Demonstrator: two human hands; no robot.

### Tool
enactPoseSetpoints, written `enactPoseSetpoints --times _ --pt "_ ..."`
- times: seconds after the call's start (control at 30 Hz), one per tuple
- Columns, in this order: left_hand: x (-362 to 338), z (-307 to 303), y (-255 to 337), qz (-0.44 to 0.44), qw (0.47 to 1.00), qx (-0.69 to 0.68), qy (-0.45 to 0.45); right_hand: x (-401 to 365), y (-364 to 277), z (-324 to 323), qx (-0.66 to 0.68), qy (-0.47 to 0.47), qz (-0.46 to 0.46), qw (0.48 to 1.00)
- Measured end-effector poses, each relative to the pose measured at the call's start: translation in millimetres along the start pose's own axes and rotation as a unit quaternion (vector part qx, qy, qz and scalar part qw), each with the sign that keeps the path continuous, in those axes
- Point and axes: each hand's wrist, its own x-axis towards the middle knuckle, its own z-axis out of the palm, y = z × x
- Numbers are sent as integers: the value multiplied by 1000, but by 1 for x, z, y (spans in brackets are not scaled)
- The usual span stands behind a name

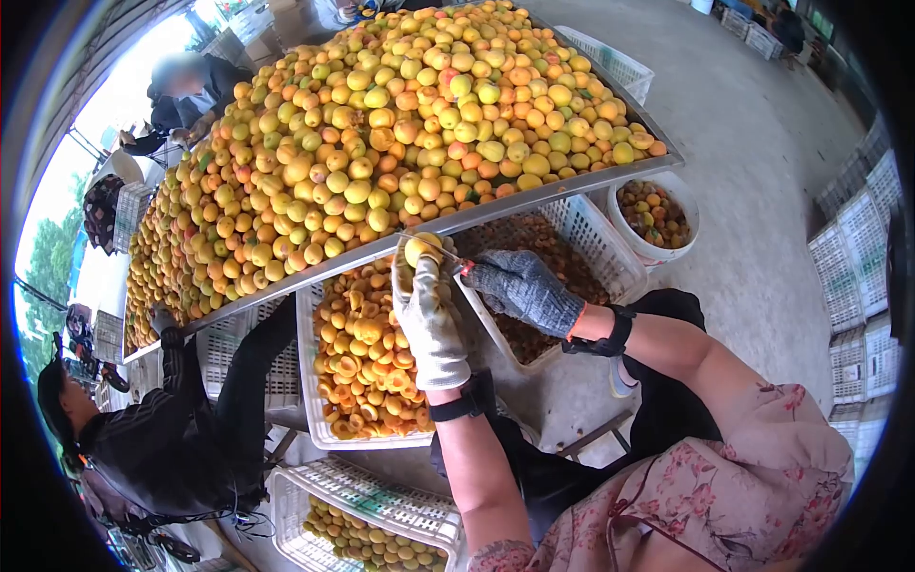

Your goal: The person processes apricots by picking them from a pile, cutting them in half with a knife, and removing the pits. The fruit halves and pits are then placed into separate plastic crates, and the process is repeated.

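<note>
A yellow apricot [422, 250] sits in the fingers of my left hand [429, 319], which wears a white glove. My right hand [527, 288], in a grey knit glove, grips a small knife [463, 266] with a reddish handle. Its thin blade lies against the apricot. Both hands are just off the near edge of a metal-rimmed table [534, 212] heaped with whole apricots [381, 124]. Below my left hand, a white crate [329, 442] holds apricot halves [367, 353]. Under my right hand, another crate [610, 250] contains small brown pieces, probably pits.
A white bucket [688, 238] of darker fruit stands by the table's right corner. Another crate [381, 496] with whole apricots is low in front. One co-worker [162, 448] sits at the left, a hand at the pile; another person [191, 95] is across the table. Stacked crates [858, 276] line the right.
</note>
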Motion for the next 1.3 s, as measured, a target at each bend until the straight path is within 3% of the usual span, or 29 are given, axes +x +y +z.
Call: enactPoseSetpoints --times 0.07,0.1,0.13,0.2,0.23,0.3,0.33,0.4,0.43,0.47,0.53,0.6,0.63,0.67,0.7,0.8,0.93,1.0,1.1,1.2,1.3 --pt "0 3 -5 46 995 -52 -65 0 5 4 -76 33 -107 991" --pt "1 4 -16 2 989 -130 -65 1 12 7 -157 75 -213 961" --pt "0 4 -23 -28 978 -196 -63 1 18 9 -156 75 -213 962" --pt "4 0 -29 -27 980 -190 -55 0 25 9 -183 103 -235 949" --pt "3 2 -25 -27 980 -191 -54 -3 20 7 -190 99 -207 955" --pt "2 10 -15 -116 986 -109 56 -2 19 1 -211 103 -187 954" --pt "1 17 -11 -115 986 -111 55 0 18 -2 -232 104 -168 953" --pt "-2 28 -10 -26 990 -110 82 4 23 -3 -214 98 -155 959" --pt "6 8 -31 23 998 -50 18 6 25 -2 -234 107 -191 947" --pt "4 2 -38 20 998 -49 21 6 29 -1 -254 114 -225 934" --pt "6 -5 -44 -38 979 -177 -97 7 36 1 -269 129 -271 915" --pt "10 -9 -45 -62 973 -202 -88 4 36 -1 -283 138 -269 910" --pt "8 -6 -40 -78 990 -115 -29 3 34 -4 -284 140 -269 910" --pt "8 -4 -36 -90 995 -27 31 3 29 -8 -260 122 -202 936" --pt "9 -4 -35 -75 997 0 13 4 25 -11 -233 103 -135 958" --pt "7 4 -39 -9 999 -34 31 7 21 -11 -183 84 -101 974" --pt "3 7 -38 -44 993 -111 5 5 18 -7 -221 93 -159 958" --pt "1 13 -26 -35 996 -66 45 2 22 -7 -220 118 -202 947" --pt "-2 13 -24 -44 999 17 8 6 20 -12 -184 104 -170 963" --pt "-8 21 -27 6 998 -5 62 5 17 -9 -173 91 -160 968" --pt "7 3 -50 11 993 -91 -67 10 23 -3 -195 116 -226 947"
